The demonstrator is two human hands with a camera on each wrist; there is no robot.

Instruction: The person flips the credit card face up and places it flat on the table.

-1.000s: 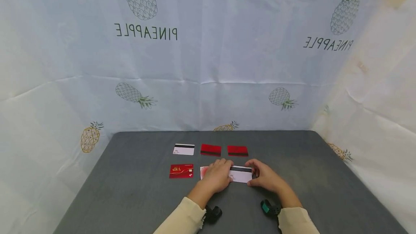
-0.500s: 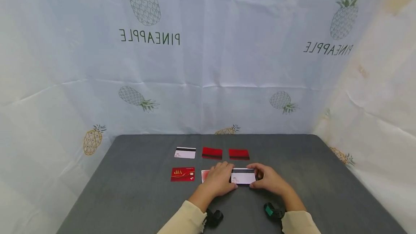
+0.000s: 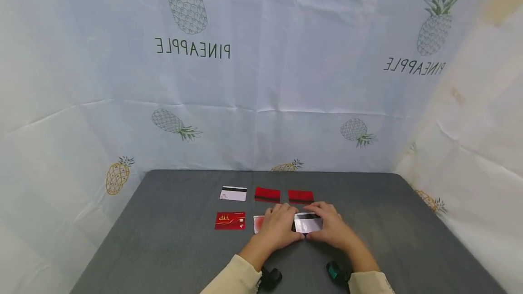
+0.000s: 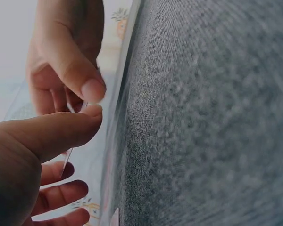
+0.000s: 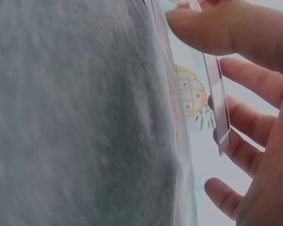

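Note:
A white card with a dark stripe is raised between my hands. My right hand pinches it by its near and far edges. At its left end my left hand holds on, thumb in front and fingers behind. The two thumbs nearly meet at the near edge, where a bit of dark blue shows. In the left wrist view the card is a thin edge between left thumb and fingers. The right wrist view shows the card glossy, against the right fingertips. A pink-and-white card lies partly hidden beside the left hand.
A red VIP card lies left of the hands on the grey table. Behind are a white striped card, a red striped card and another red card. A pineapple-print cloth stands beyond the far edge.
My right hand has moved left along the card, bringing the thumbs close together. The white card has lifted and tilted. The left hand has shifted slightly right; the whole view has shifted a little.

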